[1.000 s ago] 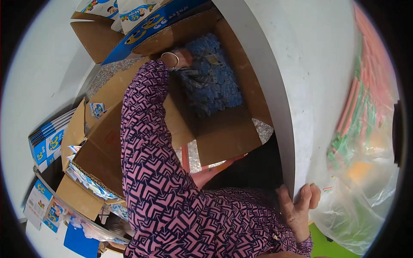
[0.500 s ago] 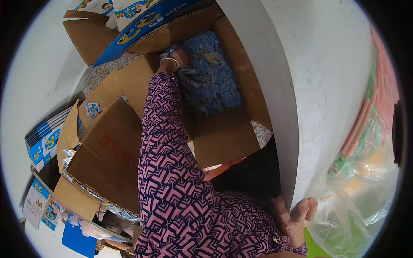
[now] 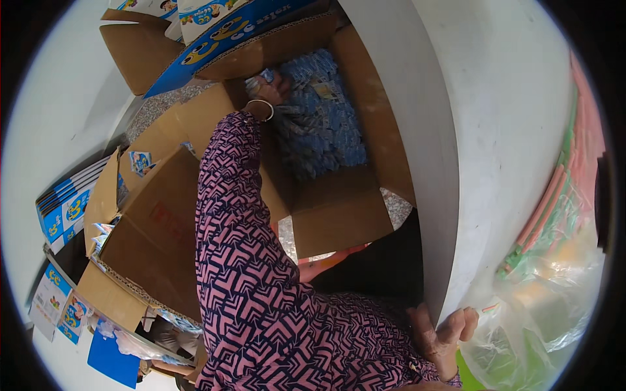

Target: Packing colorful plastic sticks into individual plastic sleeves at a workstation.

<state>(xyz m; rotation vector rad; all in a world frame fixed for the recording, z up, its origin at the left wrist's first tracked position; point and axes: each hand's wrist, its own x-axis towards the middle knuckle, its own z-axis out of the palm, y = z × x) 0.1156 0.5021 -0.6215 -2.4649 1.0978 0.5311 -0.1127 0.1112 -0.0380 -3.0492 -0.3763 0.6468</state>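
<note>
Sleeve: patterned cloth [image 3: 248, 260] of pink and navy chevrons, softly creased, fills the lower middle and covers part of the view beyond.
Right hand: the right hand [image 3: 443, 335] straddles the edge of a smooth white table [image 3: 508, 130], thumb on one side and bent fingers on the other, holding that edge.
Tabletop: crumpled clear plastic [image 3: 521, 339] lies right of this hand; thin pink and green strips [image 3: 551, 189] run behind it.
Under the edge: a dark patch [image 3: 378, 260], its nature unclear, sits beside a curved pinkish-red piece [image 3: 332, 260].
Left carton: a plain brown cardboard box [image 3: 156, 221] stands just left of the sleeve, corrugated edges exposed; small printed packets [image 3: 140, 163] show at its flap.
Left hand: the left hand [image 3: 279, 88], a pale bangle [image 3: 268, 112] at its wrist, reaches inside the open box with fingers curled among packets; whether it grips one cannot be told.
Open box: this brown box [image 3: 385, 117] stands beside the table, flaps spread; small crinkled blue packets [image 3: 326, 130] lie heaped inside, one yellowish piece on top.
Farther off: a blue printed carton [image 3: 228, 36] adjoins the box's far side; speckled floor [image 3: 156, 111] shows nearby.
Far left: flat printed cartons [image 3: 72, 205] lie stacked.
</note>
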